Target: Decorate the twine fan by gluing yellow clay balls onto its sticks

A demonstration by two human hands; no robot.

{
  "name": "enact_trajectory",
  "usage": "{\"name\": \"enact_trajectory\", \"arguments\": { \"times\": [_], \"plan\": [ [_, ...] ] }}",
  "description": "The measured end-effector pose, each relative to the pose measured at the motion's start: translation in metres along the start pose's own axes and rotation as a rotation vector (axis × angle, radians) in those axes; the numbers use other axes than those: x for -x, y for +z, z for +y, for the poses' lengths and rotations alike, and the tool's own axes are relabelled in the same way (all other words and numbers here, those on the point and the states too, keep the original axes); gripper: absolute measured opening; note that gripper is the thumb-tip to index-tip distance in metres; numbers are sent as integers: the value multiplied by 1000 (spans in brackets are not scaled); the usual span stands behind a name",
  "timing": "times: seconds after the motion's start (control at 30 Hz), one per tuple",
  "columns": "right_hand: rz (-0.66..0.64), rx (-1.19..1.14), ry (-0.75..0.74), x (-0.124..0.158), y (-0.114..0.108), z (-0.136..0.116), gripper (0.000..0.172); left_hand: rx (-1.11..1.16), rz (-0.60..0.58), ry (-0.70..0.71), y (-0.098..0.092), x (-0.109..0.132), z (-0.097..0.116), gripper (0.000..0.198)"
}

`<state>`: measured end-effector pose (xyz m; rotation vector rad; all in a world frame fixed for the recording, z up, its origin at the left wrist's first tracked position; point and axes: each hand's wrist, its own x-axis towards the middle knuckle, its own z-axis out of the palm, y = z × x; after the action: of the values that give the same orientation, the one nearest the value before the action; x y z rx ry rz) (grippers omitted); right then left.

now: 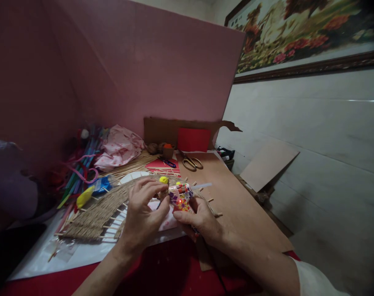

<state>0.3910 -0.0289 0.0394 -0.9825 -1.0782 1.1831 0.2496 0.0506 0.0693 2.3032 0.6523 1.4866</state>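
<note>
My right hand is wrapped around a flower-printed hot glue gun, with a small red light showing on its side. A translucent glue stick sticks out of its back, to the right. Close to the gun's front end, my left hand has thumb and fingers bent together around a small brownish piece that I cannot make out. Beneath both hands lies a fan-shaped piece of twine woven over wooden sticks. A yellow ball shows just beyond the left fingertips.
Gold-handled scissors lie on a brown board at right. Behind are a utility knife, red card and crumpled pink cloth. Colourful pipe cleaners, a blue packet and a yellow lump sit left.
</note>
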Motion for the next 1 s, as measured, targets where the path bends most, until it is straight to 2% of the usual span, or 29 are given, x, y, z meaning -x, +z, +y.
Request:
{"name": "enact_trajectory", "arguments": {
  "times": [0.1, 0.27, 0.47, 0.77, 0.9, 1.0],
  "plan": [
    [-17, -3, 1, 0, 1, -2, 29, 30, -12, -32, 0, 1, -2, 19],
    [-25, -13, -5, 0, -1, -3, 27, 131, -32, -102, -2, 1, -1, 36],
    [-19, 4, -2, 1, 0, -4, 28, 211, -104, -251, 0, 0, 0, 24],
    [-36, 12, 25, 0, -2, -4, 28, 338, -192, -474, -7, -5, -2, 29],
    [-40, -7, 33, -1, -3, -3, 26, 336, -227, -461, -10, -7, 0, 31],
    [-42, -15, 36, -1, -3, -1, 26, 222, -198, -402, -7, -6, 0, 27]
  ]
}}
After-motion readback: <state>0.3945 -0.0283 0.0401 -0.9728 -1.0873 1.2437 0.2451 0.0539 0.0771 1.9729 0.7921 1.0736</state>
